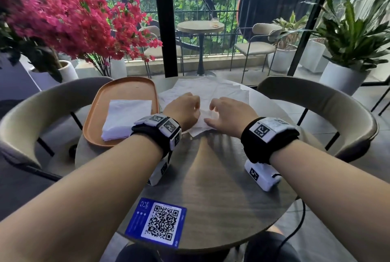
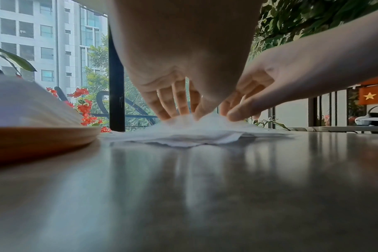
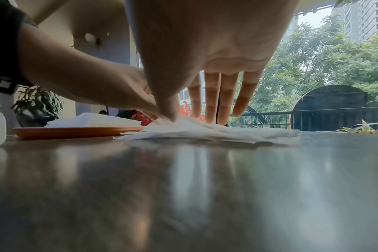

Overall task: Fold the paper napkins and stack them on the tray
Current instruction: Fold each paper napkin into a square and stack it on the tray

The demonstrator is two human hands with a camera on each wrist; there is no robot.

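The step in hand looks like the fold itself. Both hands are down on the top napkin of a loose pile of unfolded napkins that lies on the round worktop, just right of the orange tray. The left hand has its fingers curled down onto the paper, and in the left wrist view the tips seem to gather a raised ridge of it. The right hand touches the same sheet with thumb and fingertips, its fingers fairly straight and spread (whether the thumb truly pinches the paper cannot be told). A stack of folded napkins already sits on the tray, so the task is judged part done, with several sheets left.

The next move likely calls for carrying one edge over to meet the opposite one, with the corners matched, then flattening the crease. The paper is thin and soft, so a light pull would suit; a lower sheet may lift with it.
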